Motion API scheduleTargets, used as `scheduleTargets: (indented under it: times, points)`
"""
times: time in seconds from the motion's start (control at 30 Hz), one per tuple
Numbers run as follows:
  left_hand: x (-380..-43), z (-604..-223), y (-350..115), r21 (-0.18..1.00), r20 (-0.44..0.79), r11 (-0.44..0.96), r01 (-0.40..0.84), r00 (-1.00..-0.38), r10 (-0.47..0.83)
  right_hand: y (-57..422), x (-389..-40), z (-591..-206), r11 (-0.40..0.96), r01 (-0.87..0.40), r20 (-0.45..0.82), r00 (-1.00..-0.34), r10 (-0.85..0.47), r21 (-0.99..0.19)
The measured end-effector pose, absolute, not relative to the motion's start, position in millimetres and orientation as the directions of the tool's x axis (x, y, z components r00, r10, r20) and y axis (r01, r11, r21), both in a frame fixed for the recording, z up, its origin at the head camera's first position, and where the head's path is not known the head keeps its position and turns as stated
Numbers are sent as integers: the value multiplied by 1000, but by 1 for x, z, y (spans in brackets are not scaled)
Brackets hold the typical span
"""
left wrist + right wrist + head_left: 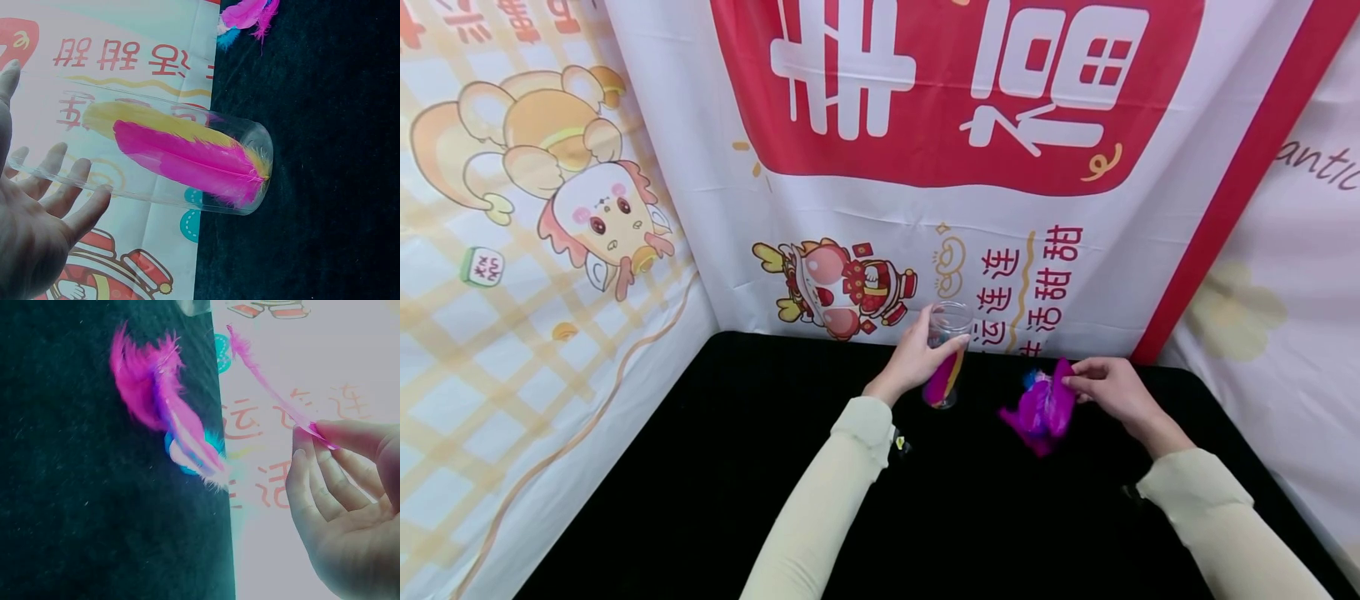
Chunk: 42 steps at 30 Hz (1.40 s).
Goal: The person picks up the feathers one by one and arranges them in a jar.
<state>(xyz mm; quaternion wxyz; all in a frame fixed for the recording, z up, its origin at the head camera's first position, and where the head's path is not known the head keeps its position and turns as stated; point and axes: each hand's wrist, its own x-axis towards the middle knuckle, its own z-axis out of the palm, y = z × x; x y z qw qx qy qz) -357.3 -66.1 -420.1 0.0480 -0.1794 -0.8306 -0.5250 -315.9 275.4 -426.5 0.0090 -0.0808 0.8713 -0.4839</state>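
Note:
My left hand (916, 357) grips a clear plastic cup (952, 308) near its upper part, thumb on one side and fingers on the other. Inside the cup stand a yellow feather (150, 119) and a magenta feather (181, 159), their fluffy ends at the bottom. To the right, my right hand (1114, 398) pinches one end of a pink feather (265, 384) between thumb and fingertips. Just beyond it in the right wrist view lies a small heap of feathers (181, 425) in magenta, purple, white and blue. The pinched feather overlaps this heap in the head view.
A black cloth (700, 483) covers the table. Behind its far edge hangs a white and red printed backdrop (865, 200), close to the cup. A patterned curtain (550, 333) hangs at the left and a pale curtain (1285, 333) at the right.

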Motion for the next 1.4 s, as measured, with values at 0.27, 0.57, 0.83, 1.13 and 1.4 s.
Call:
scheduleTargets:
  times: [0.27, 0.57, 0.83, 1.13, 1.4]
  points:
    - [-357, -421, -66, 858, 248, 393, 329, -938, 243, 268, -315, -416, 527, -134, 67, -987, -144, -839]
    - [-356, -420, -66, 865, 242, 382, 325, -937, 251, 260, -312, -401, 527, -127, 69, -989, -129, -840]
    - [-356, -420, -67, 866, 248, 372, 333, -933, 259, 254, -308, -387, 521, -128, 76, -990, -120, -844]
    - [-356, -419, -67, 863, 256, 372, 342, -931, 261, 250, -307, -381, 507, -164, 127, -986, -107, -846]
    - [-355, -420, -67, 860, 249, 384, 334, -934, 254, 244, -305, -372, 477, -179, 145, -984, -108, -861]
